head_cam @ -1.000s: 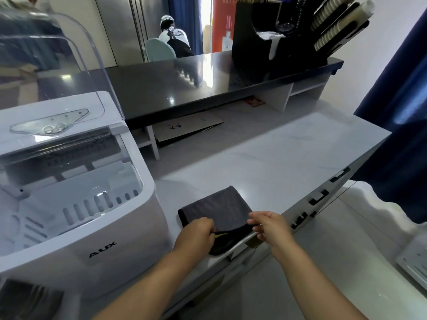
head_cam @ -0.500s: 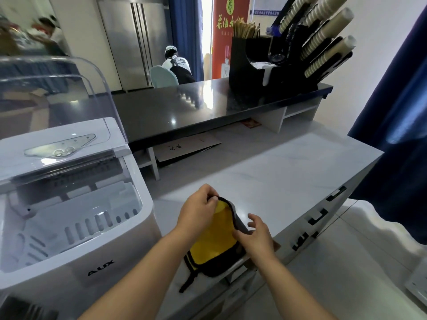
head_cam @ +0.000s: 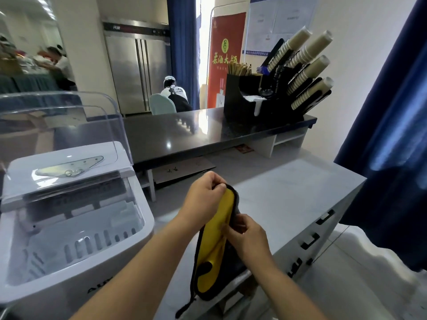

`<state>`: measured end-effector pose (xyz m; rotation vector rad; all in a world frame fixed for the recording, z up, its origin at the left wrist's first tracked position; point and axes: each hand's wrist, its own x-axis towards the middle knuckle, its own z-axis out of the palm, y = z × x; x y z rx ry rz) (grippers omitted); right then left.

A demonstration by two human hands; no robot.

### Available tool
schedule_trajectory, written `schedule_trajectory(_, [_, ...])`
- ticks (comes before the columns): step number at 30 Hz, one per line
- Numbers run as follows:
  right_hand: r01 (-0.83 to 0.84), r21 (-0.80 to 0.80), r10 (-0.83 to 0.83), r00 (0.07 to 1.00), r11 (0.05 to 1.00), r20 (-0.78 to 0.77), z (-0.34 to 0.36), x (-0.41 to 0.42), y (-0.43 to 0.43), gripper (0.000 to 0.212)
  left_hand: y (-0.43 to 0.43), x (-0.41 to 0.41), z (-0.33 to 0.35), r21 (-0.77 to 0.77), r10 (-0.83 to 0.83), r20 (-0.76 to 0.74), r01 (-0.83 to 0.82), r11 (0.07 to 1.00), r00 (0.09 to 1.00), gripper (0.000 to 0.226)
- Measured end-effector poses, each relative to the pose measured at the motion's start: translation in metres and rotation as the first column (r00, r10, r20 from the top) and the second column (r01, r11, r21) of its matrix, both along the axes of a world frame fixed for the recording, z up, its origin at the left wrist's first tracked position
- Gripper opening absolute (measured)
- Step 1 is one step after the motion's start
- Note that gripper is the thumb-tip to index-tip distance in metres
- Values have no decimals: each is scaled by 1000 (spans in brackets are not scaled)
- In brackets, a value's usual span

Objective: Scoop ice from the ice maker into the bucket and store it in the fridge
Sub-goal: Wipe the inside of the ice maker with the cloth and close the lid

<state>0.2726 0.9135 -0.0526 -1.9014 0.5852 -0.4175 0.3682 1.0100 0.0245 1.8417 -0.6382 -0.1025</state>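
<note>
So, both hands are on a cloth, not on the ice gear. The left hand (head_cam: 205, 195) has its fingers curled tight around the top end of a yellow-and-black microfiber cloth (head_cam: 217, 257), and the right hand (head_cam: 248, 239) is pinching the cloth's right edge about halfway down, fingers bent in around the black trim. The yellow side faces up. The cloth's lower end droops over the front edge of the grey tabletop (head_cam: 288, 192), with a black loop dangling past it.

The ice maker (head_cam: 57, 289) sits on the left of the tabletop, just beside the left forearm, a white box with its clear lid (head_cam: 57, 121) flipped up and open. The slotted white basket inside is visible, but honestly it's impossible to tell whether there's ice in it.

The fridge (head_cam: 138, 70), a tall stainless double-door unit, is way off at the back of the room, well apart from everything here. A person (head_cam: 173, 93) sits in front of it, back turned. Between them and the tabletop runs a dark raised counter (head_cam: 184, 132) carrying a black cup dispenser (head_cam: 277, 98) with stacks of paper cups (head_cam: 307, 65) poking out at an angle. A dark blue curtain (head_cam: 392, 158) hangs on the right.
</note>
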Motion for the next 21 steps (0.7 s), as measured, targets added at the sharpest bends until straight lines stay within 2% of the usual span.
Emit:
schedule_trajectory(2, [61,-114,-60,998,992,13,9,0,0,10,0,-2,10,-27,-29,-1,28,999,1000,15])
schedule_trajectory(3, [85,-139,-81,996,987,38,14,-2,-3,17,1,-2,16,-43,-41,1,41,998,999,16])
schedule_trajectory(5, [100,-20,-98,990,995,100,30,-4,-14,26,6,2,28,-78,-56,16,57,995,998,16])
schedule_trajectory(7, [78,180,-102,986,981,129,56,-7,-29,24,11,8,37,-118,-61,21,63,991,998,16])
schedule_trajectory(9, [20,257,-51,992,966,114,84,-10,-43,21,14,13,44,-140,-44,26,47,989,999,15])
schedule_trajectory(14, [-79,214,60,994,974,94,140,-10,-56,11,15,24,52,-215,57,39,-48,976,998,16])
schedule_trajectory(17, [-120,210,95,988,970,126,163,-7,-53,3,13,30,53,-221,164,120,-134,966,979,11])
schedule_trajectory(19, [-146,179,118,980,973,159,177,-5,-49,8,13,30,49,-205,247,170,-211,956,954,13])
schedule_trajectory(21, [-162,173,125,970,971,208,188,-2,-44,14,14,24,39,-214,233,162,-196,957,959,21])
